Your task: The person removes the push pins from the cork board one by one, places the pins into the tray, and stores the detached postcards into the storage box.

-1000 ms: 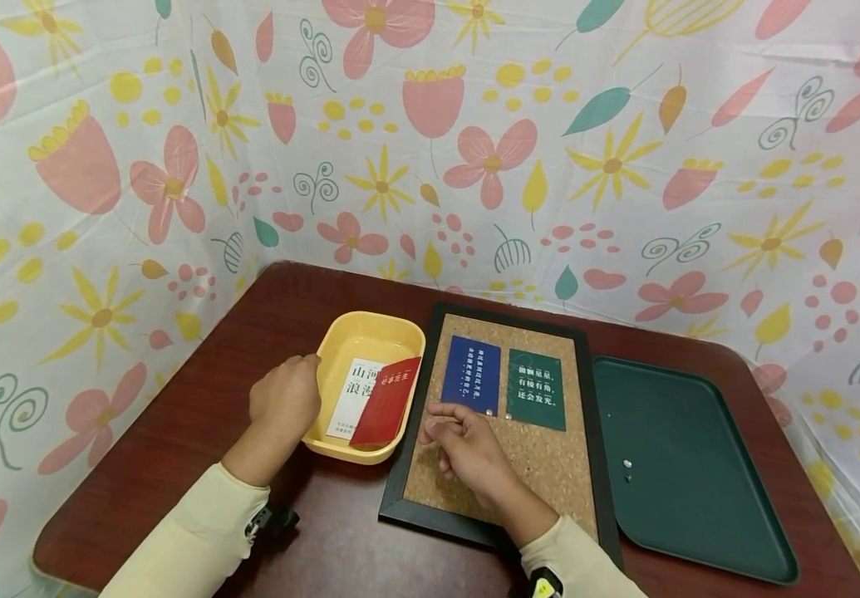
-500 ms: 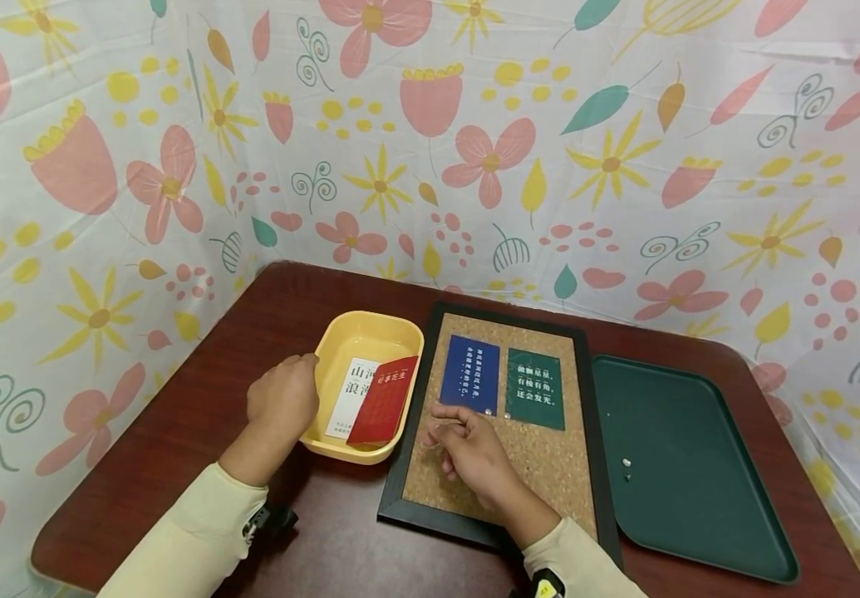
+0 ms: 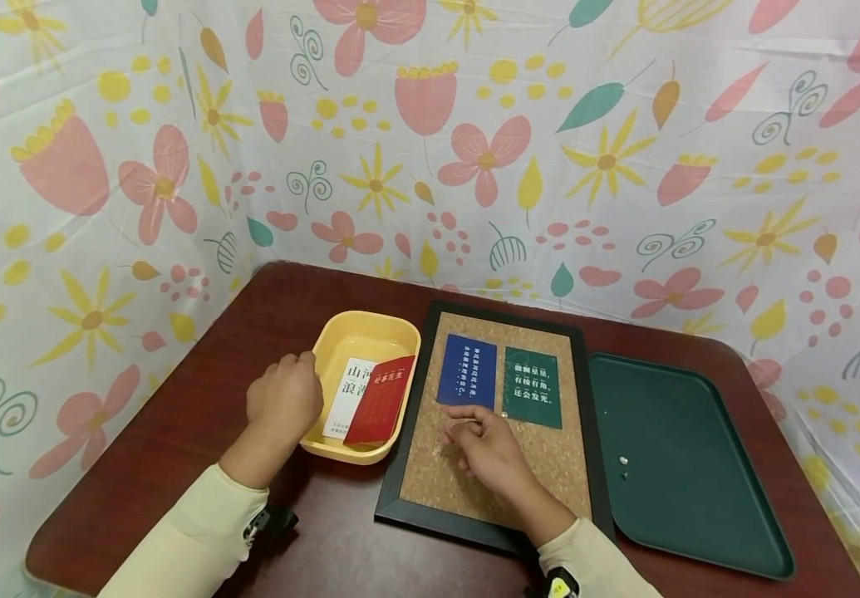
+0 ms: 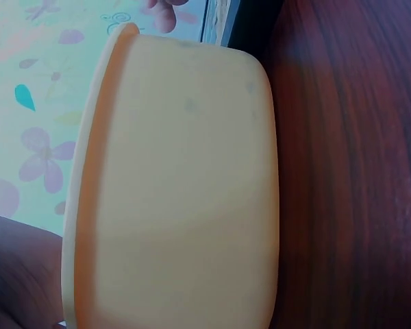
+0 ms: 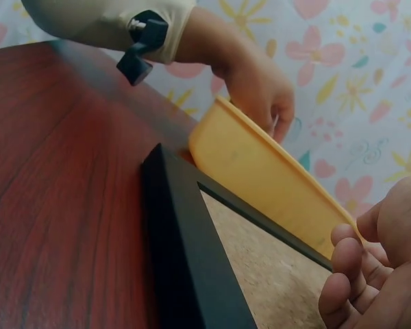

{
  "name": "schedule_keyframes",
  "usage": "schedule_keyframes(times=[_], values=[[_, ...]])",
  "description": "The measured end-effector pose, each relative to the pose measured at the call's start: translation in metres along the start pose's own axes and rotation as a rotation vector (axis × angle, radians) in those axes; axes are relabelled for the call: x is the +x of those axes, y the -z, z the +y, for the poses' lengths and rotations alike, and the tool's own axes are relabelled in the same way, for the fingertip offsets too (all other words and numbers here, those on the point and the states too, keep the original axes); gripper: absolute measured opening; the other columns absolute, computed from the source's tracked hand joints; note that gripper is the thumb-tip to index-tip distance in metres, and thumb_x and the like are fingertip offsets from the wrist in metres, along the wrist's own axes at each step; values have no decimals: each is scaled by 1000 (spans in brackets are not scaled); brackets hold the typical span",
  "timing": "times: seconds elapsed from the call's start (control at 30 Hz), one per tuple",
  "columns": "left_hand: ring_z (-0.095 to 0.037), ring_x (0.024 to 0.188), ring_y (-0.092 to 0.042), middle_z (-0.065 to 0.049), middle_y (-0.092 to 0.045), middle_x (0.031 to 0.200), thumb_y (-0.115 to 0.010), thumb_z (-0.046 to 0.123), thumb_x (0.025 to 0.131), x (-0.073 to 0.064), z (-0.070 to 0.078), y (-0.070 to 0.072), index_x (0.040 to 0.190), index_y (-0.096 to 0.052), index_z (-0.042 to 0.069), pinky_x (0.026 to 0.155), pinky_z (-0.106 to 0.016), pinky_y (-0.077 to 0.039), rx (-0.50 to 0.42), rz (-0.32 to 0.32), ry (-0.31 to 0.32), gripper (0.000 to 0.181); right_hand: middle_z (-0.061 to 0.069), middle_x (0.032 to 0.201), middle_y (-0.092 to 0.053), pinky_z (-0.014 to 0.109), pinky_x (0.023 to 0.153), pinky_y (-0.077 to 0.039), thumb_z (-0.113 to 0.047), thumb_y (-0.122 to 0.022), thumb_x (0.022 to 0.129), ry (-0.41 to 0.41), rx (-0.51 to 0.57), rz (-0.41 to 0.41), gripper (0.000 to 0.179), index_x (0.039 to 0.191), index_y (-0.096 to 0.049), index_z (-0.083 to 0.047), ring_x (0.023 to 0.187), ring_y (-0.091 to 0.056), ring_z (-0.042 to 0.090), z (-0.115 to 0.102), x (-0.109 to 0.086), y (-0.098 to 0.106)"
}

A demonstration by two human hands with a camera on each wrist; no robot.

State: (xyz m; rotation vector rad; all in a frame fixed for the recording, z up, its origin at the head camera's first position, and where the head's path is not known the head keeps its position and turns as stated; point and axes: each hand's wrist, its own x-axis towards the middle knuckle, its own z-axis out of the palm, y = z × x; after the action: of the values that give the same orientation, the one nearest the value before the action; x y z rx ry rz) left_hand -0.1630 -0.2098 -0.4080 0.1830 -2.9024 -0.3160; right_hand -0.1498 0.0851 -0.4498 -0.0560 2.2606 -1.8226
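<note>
My left hand (image 3: 285,397) is at the left rim of a yellow plastic basin (image 3: 334,449), its curled fingers gripping the edge. Inside the basin, a red card (image 3: 378,403) with white print leans over part of a white card (image 3: 341,413) with black print. Loosely curled, my right hand (image 3: 495,448) hovers above a black-framed corkboard (image 3: 450,490), with nothing visible in its fingers. A blue card (image 3: 468,365) and a green card (image 3: 532,386) lie side by side on the cork. One small pushpin (image 3: 504,414) shows at the green card's lower left edge.
To the right of the corkboard lies a dark green tray (image 3: 699,490) with small pushpins (image 3: 623,460) near its left side. Everything stands on a reddish-brown table (image 3: 198,390). A flowered curtain (image 3: 370,116) rises behind the table and along its sides.
The red card has turned slightly in the basin, so its printed face shows more fully. My right hand has shifted a little to the right; my left hand stays at the rim.
</note>
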Motion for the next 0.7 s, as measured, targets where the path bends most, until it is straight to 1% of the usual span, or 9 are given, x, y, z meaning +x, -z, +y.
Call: schedule_keyframes(times=[0.13, 0.23, 0.37, 0.47, 0.6, 0.7], values=[[-40, 87, -64, -20, -65, 99, -64, 15, 95, -2, 1, 1, 115, -68, 0, 69, -57, -54, -1, 41, -17, 26, 13, 92, -72, 27, 45, -41, -12, -62, 102, -5, -2, 11, 27, 127, -63, -2, 52, -48, 16, 1, 1, 4], [-42, 94, -61, -21, -65, 106, -68, 16, 93, -4, 4, 0, 115, -70, -1, 73, -56, -53, -3, 95, -59, 28, 13, 92, -72, 27, 45, -40, -11, -62, 102, -12, -1, 14, 27, 127, -63, -2, 52, -47, 16, 2, 1, 8], [-42, 99, -59, -21, -66, 113, -73, 16, 90, -9, 13, 1, 114, -72, 0, 79, -55, -52, -1, 153, -154, 29, 12, 92, -72, 27, 45, -40, -11, -61, 102, -13, -19, 5, 26, 127, -63, -2, 54, -48, 16, 1, 0, 13], [-41, 99, -61, -18, -68, 113, -75, 17, 88, -15, 24, 1, 112, -74, 1, 81, -54, -52, -16, 170, -240, 28, 12, 91, -72, 27, 46, -40, -10, -61, 102, -8, -33, 0, 25, 126, -63, -1, 54, -49, 17, 0, -1, 18], [-37, 96, -63, -14, -70, 108, -77, 17, 87, -23, 40, -1, 107, -75, 3, 83, -50, -53, -64, 192, -354, 24, 13, 91, -71, 25, 46, -38, -9, -60, 102, -16, -42, 1, 25, 126, -63, -1, 55, -49, 16, 1, -1, 23], [-34, 94, -64, -11, -70, 106, -78, 17, 87, -29, 52, -4, 105, -75, 6, 82, -46, -53, -105, 197, -426, 21, 11, 91, -72, 26, 46, -38, -9, -59, 102, -12, -84, 7, 25, 126, -64, -2, 56, -51, 16, 3, 0, 28]])
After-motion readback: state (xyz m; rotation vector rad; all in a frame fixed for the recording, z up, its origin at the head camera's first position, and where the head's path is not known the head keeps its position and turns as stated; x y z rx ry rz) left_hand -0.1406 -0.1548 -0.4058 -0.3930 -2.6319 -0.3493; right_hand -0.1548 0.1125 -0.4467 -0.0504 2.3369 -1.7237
